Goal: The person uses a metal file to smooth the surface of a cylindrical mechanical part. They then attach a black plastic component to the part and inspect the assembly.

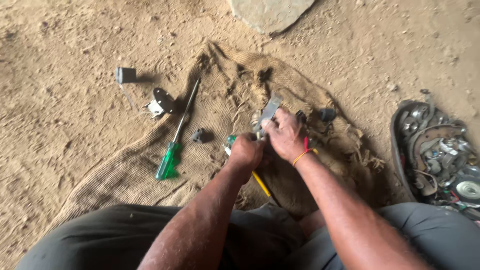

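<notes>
Down on the sandy floor, a burlap sack [220,150] lies spread out, and both hands work over its middle. The left hand [245,151] is curled into a fist around a tool with a green part showing at its far side and a yellow shaft [261,183] that runs back from the fist toward the person's lap. The right hand [285,135], with a red and yellow thread at the wrist, pinches a small metal part [268,112]: a flat grey plate sticks up past the fingertips and a rounded metal body sits just beside it. The two hands touch one another over the sack, with the part held between them.

On the sack's left side lies a green-handled screwdriver [175,140], its long shaft pointing away from the person. Just right of its handle, still on the sack, sits a small dark knob [198,135]. Off the sack's left edge, on the sand, lie a dark round plate with a bracket [161,101] and a small grey block [125,75]. Near the sack's right edge rests a small black piece [327,114]. Well to the right of the sack stands a dark tray of metal scrap [400,150]. Beyond the sack's far edge lies a flat stone [270,14].
</notes>
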